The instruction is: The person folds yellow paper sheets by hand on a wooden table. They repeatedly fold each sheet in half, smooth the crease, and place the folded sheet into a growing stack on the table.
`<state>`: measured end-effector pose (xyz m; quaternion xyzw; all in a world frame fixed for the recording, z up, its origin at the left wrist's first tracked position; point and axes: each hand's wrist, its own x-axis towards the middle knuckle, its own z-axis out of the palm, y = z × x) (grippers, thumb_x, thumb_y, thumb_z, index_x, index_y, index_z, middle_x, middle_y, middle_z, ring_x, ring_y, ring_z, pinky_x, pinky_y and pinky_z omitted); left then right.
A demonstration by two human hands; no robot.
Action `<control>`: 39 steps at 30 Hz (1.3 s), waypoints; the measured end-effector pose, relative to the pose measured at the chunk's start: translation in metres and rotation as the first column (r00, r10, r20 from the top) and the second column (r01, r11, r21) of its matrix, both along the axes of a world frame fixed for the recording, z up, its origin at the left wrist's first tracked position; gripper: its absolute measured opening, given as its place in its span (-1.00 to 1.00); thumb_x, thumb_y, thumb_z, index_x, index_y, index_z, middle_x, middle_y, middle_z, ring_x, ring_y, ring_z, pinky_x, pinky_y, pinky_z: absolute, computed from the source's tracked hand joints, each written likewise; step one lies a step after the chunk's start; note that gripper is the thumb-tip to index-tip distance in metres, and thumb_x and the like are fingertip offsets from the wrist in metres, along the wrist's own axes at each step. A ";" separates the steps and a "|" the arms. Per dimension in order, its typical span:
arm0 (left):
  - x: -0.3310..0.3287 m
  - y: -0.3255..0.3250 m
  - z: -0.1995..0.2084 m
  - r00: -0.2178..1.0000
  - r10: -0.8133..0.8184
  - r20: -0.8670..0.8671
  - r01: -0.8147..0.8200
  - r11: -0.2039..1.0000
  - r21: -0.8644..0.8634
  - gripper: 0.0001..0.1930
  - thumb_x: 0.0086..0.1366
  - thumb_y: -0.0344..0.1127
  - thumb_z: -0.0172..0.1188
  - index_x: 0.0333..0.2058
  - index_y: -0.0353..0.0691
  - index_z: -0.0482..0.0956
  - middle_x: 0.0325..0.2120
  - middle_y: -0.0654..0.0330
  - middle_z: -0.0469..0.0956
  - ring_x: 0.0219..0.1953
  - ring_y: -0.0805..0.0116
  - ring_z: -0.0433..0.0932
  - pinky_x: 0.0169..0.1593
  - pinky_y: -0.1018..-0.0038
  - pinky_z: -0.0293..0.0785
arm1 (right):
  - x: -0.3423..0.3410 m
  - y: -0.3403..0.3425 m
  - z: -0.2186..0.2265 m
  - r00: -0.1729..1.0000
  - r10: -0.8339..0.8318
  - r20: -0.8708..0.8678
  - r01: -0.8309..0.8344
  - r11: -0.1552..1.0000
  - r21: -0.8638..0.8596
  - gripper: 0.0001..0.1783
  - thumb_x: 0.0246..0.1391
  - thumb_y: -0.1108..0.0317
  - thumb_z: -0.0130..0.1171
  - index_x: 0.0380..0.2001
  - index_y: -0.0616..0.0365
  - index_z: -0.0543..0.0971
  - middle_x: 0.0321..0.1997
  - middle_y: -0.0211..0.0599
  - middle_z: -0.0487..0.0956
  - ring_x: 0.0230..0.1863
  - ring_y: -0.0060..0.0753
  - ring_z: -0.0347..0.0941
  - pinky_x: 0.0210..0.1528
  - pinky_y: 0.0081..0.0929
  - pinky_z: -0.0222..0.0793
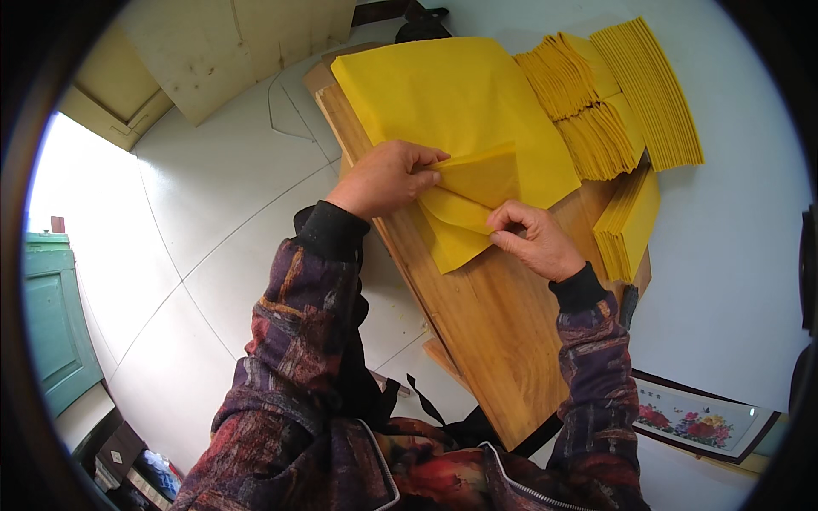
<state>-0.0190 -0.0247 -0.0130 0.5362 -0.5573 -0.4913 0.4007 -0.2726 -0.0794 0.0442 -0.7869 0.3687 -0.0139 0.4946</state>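
A large yellow paper sheet point(443, 94) lies over the far part of a wooden table point(503, 341). My left hand point(390, 177) pinches the sheet's raised flap between thumb and fingers, near the table's left edge. To its right, my right hand point(532, 237) grips the near edge of the same paper with thumb and forefinger. Between the hands a thin, see-through folded piece point(481, 175) stands up a little from the paper beneath. The paper's near corner hangs toward the bare wood.
Bundles of folded yellow paper point(575, 94) and a long pleated stack point(652, 94) stand along the right side by the white wall. Another folded yellow stack point(630, 226) sits nearer. A framed flower picture point(694, 417) is at lower right, a green cabinet point(60, 315) at far left.
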 end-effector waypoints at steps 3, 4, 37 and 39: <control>0.000 0.001 0.001 1.000 0.002 0.031 -0.001 1.000 -0.023 -0.68 0.32 -0.42 0.09 0.01 -0.43 0.49 -0.29 0.15 0.63 -0.26 0.48 0.54 -0.09 0.55 0.46 | 0.003 0.004 0.001 0.998 -0.061 -0.018 0.058 0.988 -0.142 -0.91 0.07 0.46 0.17 -0.40 0.20 0.46 -0.41 -0.54 0.41 -0.39 -0.70 0.28 -0.32 -0.68 0.24; 0.001 0.002 0.001 0.998 0.000 0.063 0.002 0.999 -0.033 -0.68 0.32 -0.41 0.10 0.01 -0.42 0.49 -0.30 0.15 0.63 -0.26 0.47 0.54 -0.10 0.55 0.46 | 0.005 0.006 0.003 0.995 -0.101 0.017 0.103 0.981 -0.166 -0.90 0.05 0.47 0.17 -0.42 0.21 0.45 -0.45 -0.49 0.43 -0.41 -0.66 0.31 -0.33 -0.64 0.27; -0.002 0.001 0.002 0.997 0.040 -0.060 -0.040 0.999 -0.001 -0.66 0.25 -0.38 0.14 -0.01 -0.38 0.51 -0.26 0.03 0.63 -0.21 0.31 0.58 -0.07 0.50 0.46 | 0.004 0.029 -0.010 0.991 0.123 0.059 -0.063 0.796 -0.602 -0.90 -0.08 0.54 0.21 -0.42 0.20 0.51 -0.35 -0.25 0.50 -0.29 -0.15 0.44 -0.26 -0.37 0.38; -0.001 0.001 0.002 0.999 0.035 -0.041 -0.036 0.999 -0.015 -0.65 0.25 -0.38 0.14 -0.01 -0.38 0.51 -0.26 0.04 0.63 -0.21 0.32 0.58 -0.07 0.50 0.46 | 0.004 0.023 -0.007 0.994 0.087 0.062 -0.050 0.893 -0.447 -0.90 -0.08 0.55 0.19 -0.43 0.21 0.50 -0.37 -0.24 0.48 -0.31 -0.18 0.43 -0.28 -0.42 0.36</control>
